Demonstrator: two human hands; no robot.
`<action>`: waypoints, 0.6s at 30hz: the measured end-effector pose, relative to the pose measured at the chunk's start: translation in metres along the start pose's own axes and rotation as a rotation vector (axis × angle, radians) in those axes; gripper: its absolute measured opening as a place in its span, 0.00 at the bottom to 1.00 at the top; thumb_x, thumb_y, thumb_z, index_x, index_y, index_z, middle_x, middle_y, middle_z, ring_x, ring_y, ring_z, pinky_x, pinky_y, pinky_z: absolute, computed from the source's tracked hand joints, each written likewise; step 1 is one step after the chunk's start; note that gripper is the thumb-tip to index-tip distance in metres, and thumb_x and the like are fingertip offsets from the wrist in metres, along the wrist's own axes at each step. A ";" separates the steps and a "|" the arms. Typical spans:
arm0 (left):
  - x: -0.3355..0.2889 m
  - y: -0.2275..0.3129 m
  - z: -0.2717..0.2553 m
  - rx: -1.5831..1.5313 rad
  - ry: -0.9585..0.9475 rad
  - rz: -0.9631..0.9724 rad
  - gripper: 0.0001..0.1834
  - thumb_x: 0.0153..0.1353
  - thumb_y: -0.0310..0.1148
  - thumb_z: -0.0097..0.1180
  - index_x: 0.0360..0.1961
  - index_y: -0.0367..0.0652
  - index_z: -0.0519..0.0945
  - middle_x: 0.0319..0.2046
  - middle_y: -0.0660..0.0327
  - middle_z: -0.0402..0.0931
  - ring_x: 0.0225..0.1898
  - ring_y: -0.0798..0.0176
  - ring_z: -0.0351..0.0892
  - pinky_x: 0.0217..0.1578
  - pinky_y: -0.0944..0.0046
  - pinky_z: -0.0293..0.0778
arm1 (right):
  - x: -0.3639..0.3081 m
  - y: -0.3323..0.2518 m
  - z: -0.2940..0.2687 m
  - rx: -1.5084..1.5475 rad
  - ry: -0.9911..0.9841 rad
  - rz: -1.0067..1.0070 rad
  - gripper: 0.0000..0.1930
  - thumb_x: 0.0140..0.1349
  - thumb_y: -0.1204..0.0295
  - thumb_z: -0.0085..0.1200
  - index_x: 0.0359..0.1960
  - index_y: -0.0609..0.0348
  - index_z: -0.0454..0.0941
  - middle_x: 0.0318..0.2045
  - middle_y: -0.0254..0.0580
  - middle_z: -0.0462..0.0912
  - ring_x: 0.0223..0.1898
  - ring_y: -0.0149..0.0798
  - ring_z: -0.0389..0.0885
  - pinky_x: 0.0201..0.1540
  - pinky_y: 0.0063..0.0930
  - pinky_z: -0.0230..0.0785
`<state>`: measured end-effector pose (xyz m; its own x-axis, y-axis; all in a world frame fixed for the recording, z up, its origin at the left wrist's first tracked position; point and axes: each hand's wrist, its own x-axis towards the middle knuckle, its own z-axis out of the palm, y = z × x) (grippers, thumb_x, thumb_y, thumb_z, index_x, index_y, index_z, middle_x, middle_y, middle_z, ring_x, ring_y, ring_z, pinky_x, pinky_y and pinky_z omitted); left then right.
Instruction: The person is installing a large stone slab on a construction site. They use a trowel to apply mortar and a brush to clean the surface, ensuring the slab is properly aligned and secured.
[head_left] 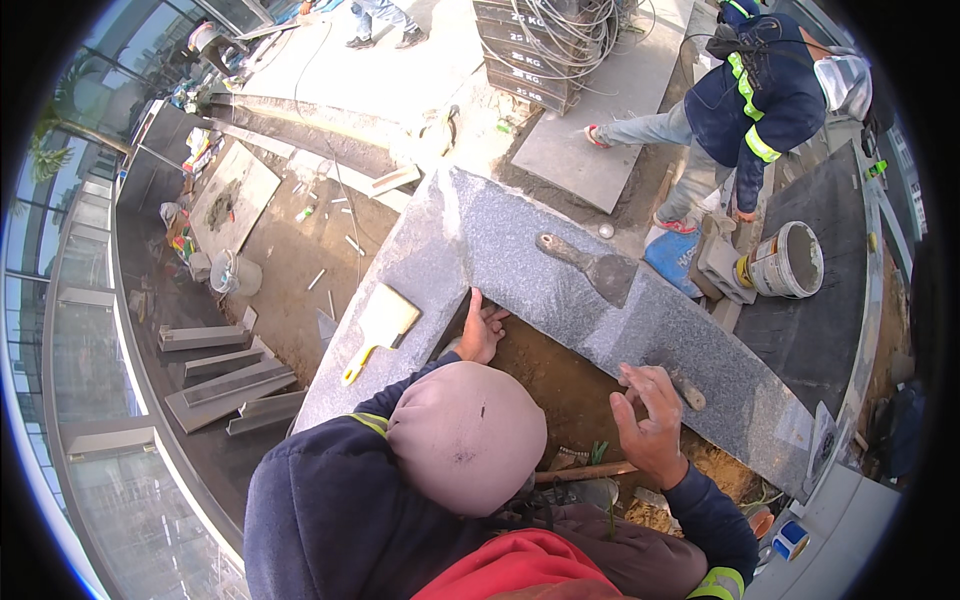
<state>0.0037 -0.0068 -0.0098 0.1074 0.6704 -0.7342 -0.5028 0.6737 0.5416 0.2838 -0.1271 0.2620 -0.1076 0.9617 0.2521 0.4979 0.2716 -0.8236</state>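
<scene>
Two speckled grey stone slabs (pixel 510 225) meet at an angle over rough brown soil (pixel 545 375). At their inner corner the left hand (pixel 483 330) has its fingers open and extended; I can't tell how firmly they touch the edge. The right hand (pixel 652 425), fingers loosely curled and parted, hovers near the right slab's edge. A flat scraper (pixel 607 277) and a pale-bristled brush (pixel 390 315) lie on the stone, in the way. Beyond, a co-worker (pixel 765 95) bends near a smeared white bucket (pixel 800 260).
</scene>
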 end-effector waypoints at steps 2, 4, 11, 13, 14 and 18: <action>0.000 0.000 0.001 0.001 0.005 -0.002 0.53 0.59 0.79 0.42 0.64 0.39 0.70 0.52 0.56 0.74 0.29 0.70 0.57 0.35 0.67 0.60 | 0.000 0.001 0.000 -0.002 0.002 0.000 0.18 0.58 0.82 0.60 0.52 0.67 0.78 0.41 0.48 0.79 0.28 0.33 0.76 0.28 0.25 0.70; -0.001 0.000 0.002 0.002 0.003 -0.002 0.52 0.59 0.79 0.42 0.64 0.40 0.70 0.52 0.56 0.74 0.29 0.70 0.57 0.36 0.67 0.60 | 0.000 0.001 0.000 0.000 0.005 0.004 0.18 0.58 0.82 0.60 0.52 0.67 0.78 0.41 0.48 0.79 0.28 0.33 0.76 0.28 0.25 0.70; 0.002 0.000 -0.002 0.003 -0.014 -0.003 0.51 0.59 0.78 0.42 0.63 0.40 0.71 0.51 0.56 0.75 0.29 0.70 0.58 0.36 0.67 0.60 | 0.001 0.001 0.000 -0.013 0.001 -0.012 0.18 0.58 0.82 0.61 0.51 0.68 0.79 0.41 0.48 0.79 0.28 0.34 0.76 0.28 0.25 0.70; 0.003 0.000 -0.002 0.003 -0.020 -0.005 0.52 0.59 0.79 0.42 0.63 0.40 0.71 0.51 0.56 0.75 0.30 0.70 0.58 0.36 0.67 0.60 | 0.001 0.001 0.000 -0.009 0.004 -0.010 0.18 0.58 0.82 0.61 0.51 0.68 0.79 0.41 0.49 0.79 0.28 0.35 0.77 0.28 0.25 0.70; 0.003 0.000 -0.002 0.004 -0.019 -0.004 0.52 0.59 0.79 0.42 0.63 0.39 0.71 0.51 0.56 0.75 0.30 0.70 0.59 0.36 0.66 0.60 | 0.001 0.000 0.000 -0.009 0.005 -0.009 0.18 0.58 0.82 0.61 0.51 0.68 0.79 0.41 0.49 0.79 0.28 0.35 0.77 0.28 0.25 0.70; 0.005 -0.002 -0.004 0.013 0.012 -0.014 0.57 0.56 0.81 0.42 0.65 0.34 0.68 0.51 0.55 0.74 0.31 0.69 0.60 0.38 0.66 0.60 | 0.002 0.000 0.001 0.002 0.006 -0.006 0.18 0.58 0.82 0.60 0.51 0.67 0.79 0.40 0.49 0.79 0.28 0.34 0.76 0.28 0.25 0.70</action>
<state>0.0014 -0.0057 -0.0161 0.1041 0.6567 -0.7469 -0.4901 0.6873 0.5361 0.2830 -0.1248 0.2618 -0.1048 0.9599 0.2599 0.4955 0.2770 -0.8232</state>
